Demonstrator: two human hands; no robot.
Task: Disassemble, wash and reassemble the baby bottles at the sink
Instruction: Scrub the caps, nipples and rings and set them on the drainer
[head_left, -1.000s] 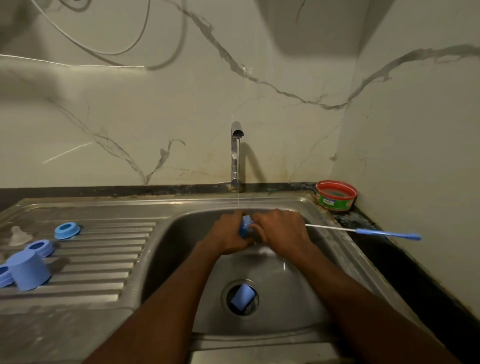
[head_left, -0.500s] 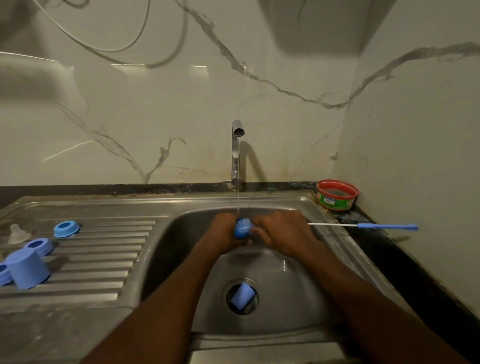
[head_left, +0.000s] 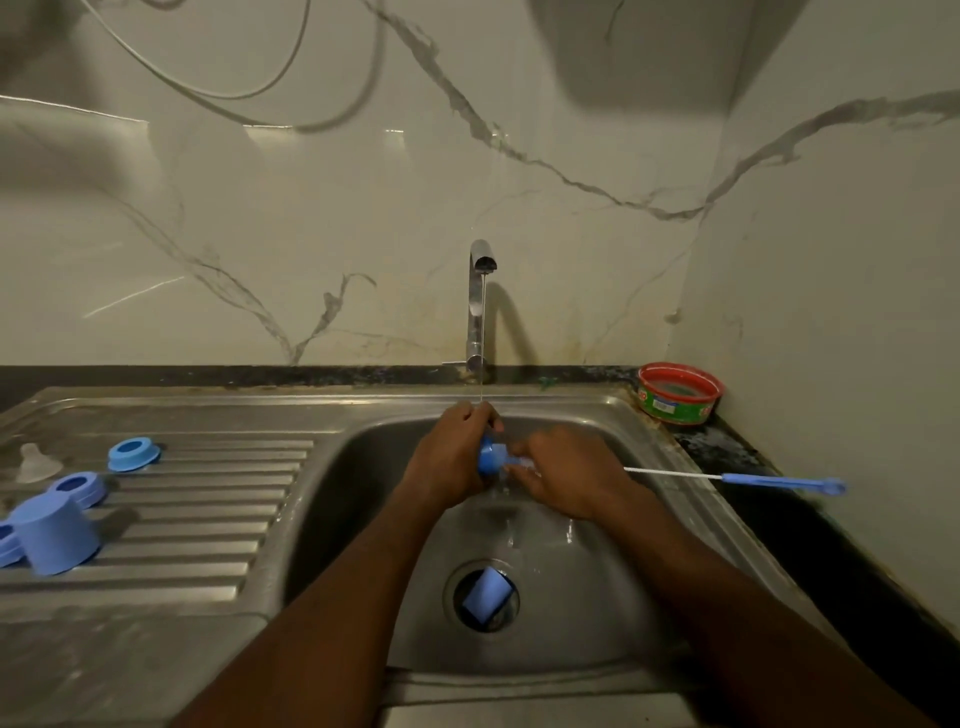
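A stainless steel sink (head_left: 363, 452) with a ribbed draining board sits against a white marble-veined wall, dark counter edging it. The chrome tap (head_left: 477, 306) at the back of the basin runs a thin stream straight down onto the hands.

Under the tap, the left hand (head_left: 447, 457) is wrapped round a blue screw ring (head_left: 489, 460). The right hand (head_left: 563, 475) pinches something pale and blurred at the ring's mouth, and a long wire bottle brush with a blue handle (head_left: 779, 482) juts out past that hand, away from the tap, over the counter.

Below the tap, a blue cap (head_left: 485, 592) lies tilted in the drain hole. On the draining board, well away from the tap, lie a clear teat (head_left: 35, 462), two blue rings (head_left: 134, 454) and an upturned blue cup (head_left: 54, 535).

Beside the tap, in the corner, stands a red-rimmed green tub (head_left: 678, 392); its label is too small to read.
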